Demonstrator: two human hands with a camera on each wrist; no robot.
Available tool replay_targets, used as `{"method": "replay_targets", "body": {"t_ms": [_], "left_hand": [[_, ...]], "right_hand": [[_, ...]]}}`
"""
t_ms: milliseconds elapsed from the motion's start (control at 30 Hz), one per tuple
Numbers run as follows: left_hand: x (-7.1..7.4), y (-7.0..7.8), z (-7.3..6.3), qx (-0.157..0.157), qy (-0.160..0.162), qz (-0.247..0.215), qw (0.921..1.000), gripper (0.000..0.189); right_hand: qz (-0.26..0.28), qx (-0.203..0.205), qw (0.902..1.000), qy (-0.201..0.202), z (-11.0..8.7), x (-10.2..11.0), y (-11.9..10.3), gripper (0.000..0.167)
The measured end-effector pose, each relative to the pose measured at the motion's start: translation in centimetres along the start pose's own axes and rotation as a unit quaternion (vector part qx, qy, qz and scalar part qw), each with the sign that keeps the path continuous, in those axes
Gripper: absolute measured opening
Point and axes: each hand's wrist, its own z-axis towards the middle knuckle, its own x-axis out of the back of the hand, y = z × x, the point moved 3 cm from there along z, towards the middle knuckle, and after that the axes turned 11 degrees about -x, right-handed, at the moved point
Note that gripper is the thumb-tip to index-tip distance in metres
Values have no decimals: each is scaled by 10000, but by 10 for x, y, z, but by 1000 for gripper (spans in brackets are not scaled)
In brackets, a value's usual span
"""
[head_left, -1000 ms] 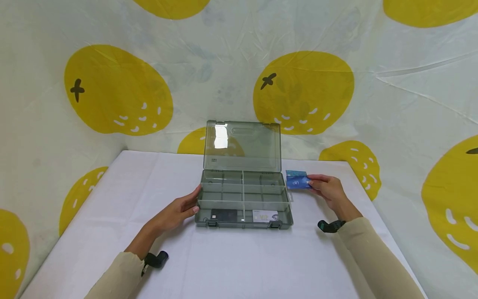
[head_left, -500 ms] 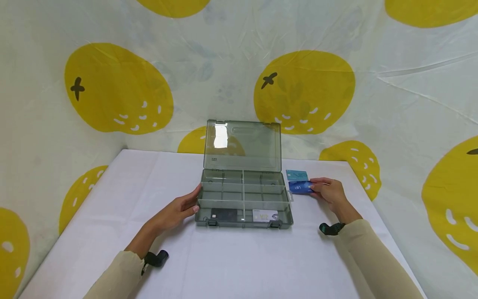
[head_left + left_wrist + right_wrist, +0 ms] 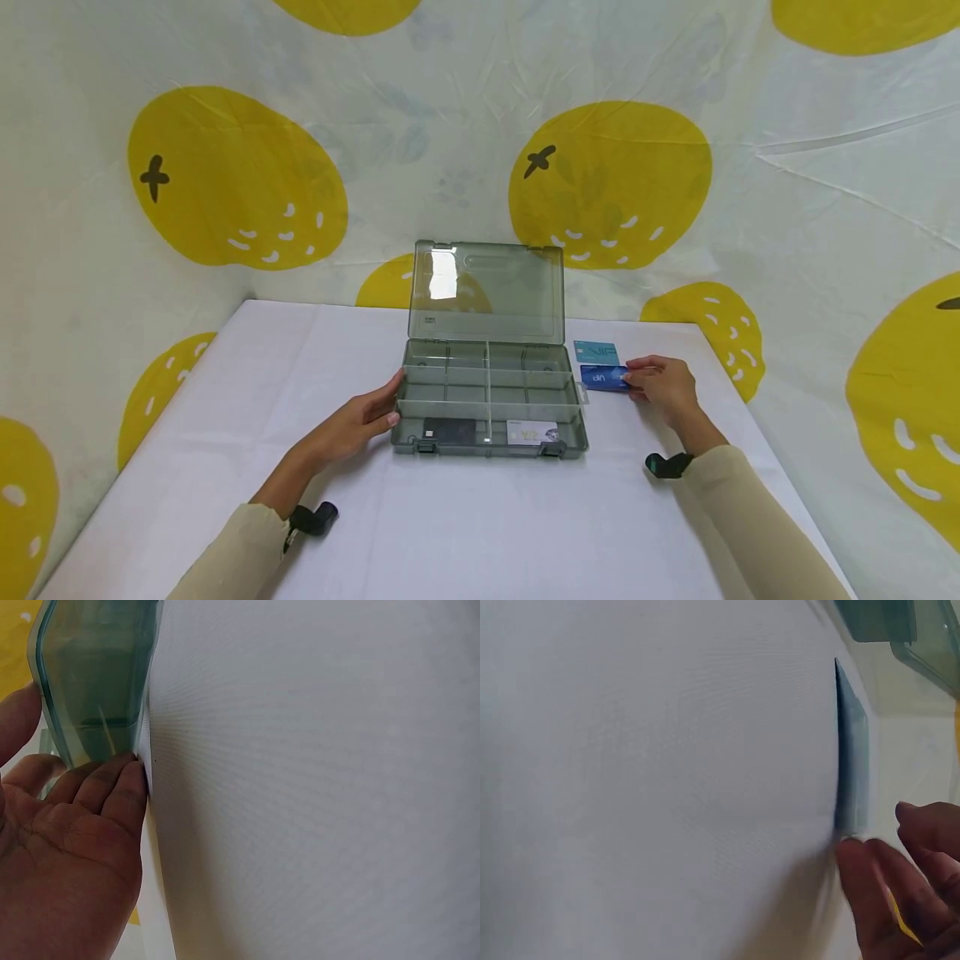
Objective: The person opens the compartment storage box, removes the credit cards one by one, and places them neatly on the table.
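My left hand (image 3: pixel 358 427) rests against the left side of a grey-green clear plastic compartment box (image 3: pixel 491 454), fingers laid along its wall; the left wrist view shows this up close. The box's lid stands up at the back. A black card (image 3: pixel 450 431) lies in its front left compartment, a white card (image 3: pixel 532 432) in the front right one. To the right of the box, a blue VIP card (image 3: pixel 600 377) lies on the table, just in front of a teal card (image 3: pixel 596 352). My right hand (image 3: pixel 667 392) touches the blue card's right end with its fingertips.
A white cloth (image 3: pixel 480 533) covers the table. Behind it hangs a pale curtain (image 3: pixel 450 150) printed with large yellow fruit. A small hanging tab (image 3: pixel 583 393) sticks out from the box's right side, close to the blue card.
The blue card has moved towards me, off the teal card, and now lies nearly flat in front of it. My right hand's grip on it has loosened. My left hand stays put.
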Motion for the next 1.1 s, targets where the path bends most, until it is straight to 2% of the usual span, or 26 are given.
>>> {"method": "replay_targets", "body": {"t_ms": [100, 200, 433, 567, 767, 933, 1100], "left_hand": [[0, 0, 0, -23, -1, -27, 10000, 78], [0, -1, -1, -37, 7, -50, 10000, 78], [-1, 0, -1, -106, -27, -92, 9999, 78], [-1, 2, -1, -111, -21, -78, 9999, 78], [0, 3, 0, -91, -24, -102, 9999, 78], [0, 3, 0, -90, -28, -122, 9999, 78], [-1, 4, -1, -51, -39, -45, 10000, 78]], "right_hand": [[-532, 447, 9969, 358, -10, 3, -8, 37], [-764, 818, 9922, 554, -23, 4, -17, 36], [-721, 1485, 9857, 342, -66, -1, -39, 34], [-611, 1789, 9820, 41, -92, -11, -48, 30], [-163, 1994, 9758, -885, -122, -28, -53, 31], [-126, 1927, 9689, -1545, -135, -42, -48, 31], [-114, 1831, 9639, -1928, -142, -54, -44, 30]]}}
